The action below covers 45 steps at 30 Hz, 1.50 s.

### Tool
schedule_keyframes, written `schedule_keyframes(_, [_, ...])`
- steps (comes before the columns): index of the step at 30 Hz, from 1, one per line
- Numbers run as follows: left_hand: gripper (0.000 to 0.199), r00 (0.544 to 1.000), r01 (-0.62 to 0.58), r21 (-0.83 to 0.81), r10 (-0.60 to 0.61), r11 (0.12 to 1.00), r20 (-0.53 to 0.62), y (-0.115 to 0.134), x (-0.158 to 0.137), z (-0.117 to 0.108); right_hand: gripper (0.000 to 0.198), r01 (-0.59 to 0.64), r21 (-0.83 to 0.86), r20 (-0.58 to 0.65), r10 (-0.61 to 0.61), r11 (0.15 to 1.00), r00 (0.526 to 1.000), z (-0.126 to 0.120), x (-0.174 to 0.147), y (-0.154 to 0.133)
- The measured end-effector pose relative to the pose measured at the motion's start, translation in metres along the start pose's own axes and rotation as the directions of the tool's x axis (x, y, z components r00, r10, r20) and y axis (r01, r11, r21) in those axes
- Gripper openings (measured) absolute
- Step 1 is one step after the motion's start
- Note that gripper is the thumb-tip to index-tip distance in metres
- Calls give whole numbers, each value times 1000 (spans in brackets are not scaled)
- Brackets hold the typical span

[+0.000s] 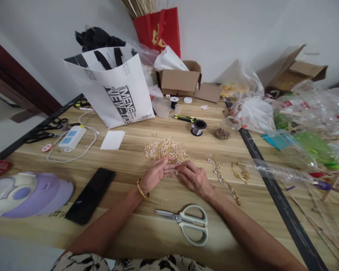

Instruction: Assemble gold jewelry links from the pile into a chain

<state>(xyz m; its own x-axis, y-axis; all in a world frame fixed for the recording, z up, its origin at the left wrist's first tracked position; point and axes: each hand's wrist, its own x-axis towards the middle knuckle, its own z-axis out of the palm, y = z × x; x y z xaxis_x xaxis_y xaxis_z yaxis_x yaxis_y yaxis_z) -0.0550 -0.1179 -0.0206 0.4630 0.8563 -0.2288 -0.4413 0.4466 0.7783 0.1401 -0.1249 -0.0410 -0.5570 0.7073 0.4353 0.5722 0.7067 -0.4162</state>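
Just in front of a heap of small gold and clear beads [166, 149], my two hands meet at the fingertips. My left hand [156, 174], with a gold bangle at the wrist, is turned partly palm up, its fingers pressed together toward the right. Pinched closed, my right hand [194, 178] touches the left fingertips. A tiny pale, shiny bit shows between them, too small to name. Scissors with pale handles [193, 225] lie nearer to me. To the right are a beaded strand [224, 178] and a coiled gold piece [241, 172].
Behind the beads stand a wire spool [198, 127], a yellow-black cutter [183, 118] and a jar of mixed beads [222, 133]. On the left lie a black phone [90, 195] and a white bag [121, 90]. Plastic bottles [313, 143] crowd the right side.
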Motion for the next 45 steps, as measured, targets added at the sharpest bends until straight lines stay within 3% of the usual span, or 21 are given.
schedule_keyframes(4, [34, 1000, -17, 94, 15, 995, 13, -3, -1, -1, 18, -24, 201, -50, 35, 979, 998, -2, 3, -1])
schedule_keyframes(8, [32, 996, -87, 299, 89, 950, 6, -4, -2, 1, 15, -94, 370, -86, 135, 924, 987, -1, 7, -2])
schedule_keyframes(15, [40, 993, -115, 415, 116, 903, 24, -9, -1, 4, 17, -208, 532, -33, 265, 821, 964, 1, 9, -6])
schedule_keyframes(18, [28, 986, -138, 487, 166, 863, -15, -12, 0, 2, 20, -259, 582, 7, 314, 771, 949, -2, 10, -11])
schedule_keyframes(21, [13, 974, -159, 631, 225, 759, -25, -11, 0, 2, 24, -330, 662, 73, 380, 673, 922, -2, 11, -14])
schedule_keyframes(26, [12, 948, -198, 836, 318, 512, 29, 0, -2, 2, 29, -427, 809, 245, 429, 403, 870, 4, 9, -11])
schedule_keyframes(31, [14, 958, -215, 855, 271, 472, 92, 11, -4, -4, 31, -460, 840, 302, 456, 288, 837, 5, 11, -9])
schedule_keyframes(34, [19, 969, -197, 851, 227, 486, 94, 15, -4, -12, 32, -491, 819, 321, 474, 295, 820, 3, 11, -8])
schedule_keyframes(37, [22, 975, -191, 855, 197, 483, 106, 21, -4, -20, 32, -489, 799, 307, 462, 350, 832, 0, 12, -6])
schedule_keyframes(42, [25, 985, -173, 875, 95, 452, 146, 36, -8, -29, 30, -491, 657, 341, 355, 573, 871, -18, 15, -6])
schedule_keyframes(45, [25, 988, -151, 887, 52, 437, 142, 43, -10, -34, 28, -490, 570, 397, 301, 659, 867, -29, 17, -7])
